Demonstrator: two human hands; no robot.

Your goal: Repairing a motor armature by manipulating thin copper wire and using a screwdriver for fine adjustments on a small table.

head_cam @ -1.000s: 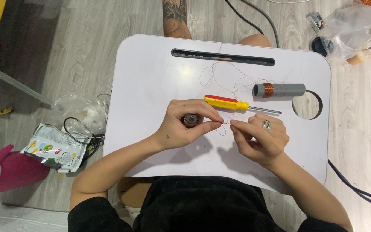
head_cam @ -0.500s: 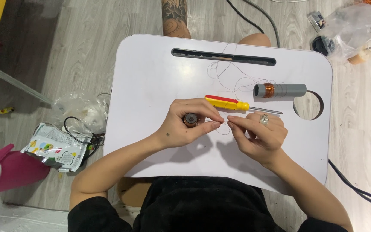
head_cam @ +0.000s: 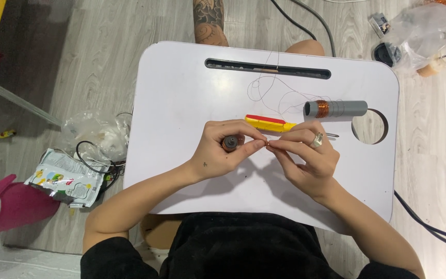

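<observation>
On the white tabletop, left hand grips a small round motor core; right hand pinches thin copper wire beside it, seemingly mid-winding; next turn likely needs steady tension

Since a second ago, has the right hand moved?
Yes. The right hand slid left along the yellow screwdriver, closing on the left hand.
</observation>
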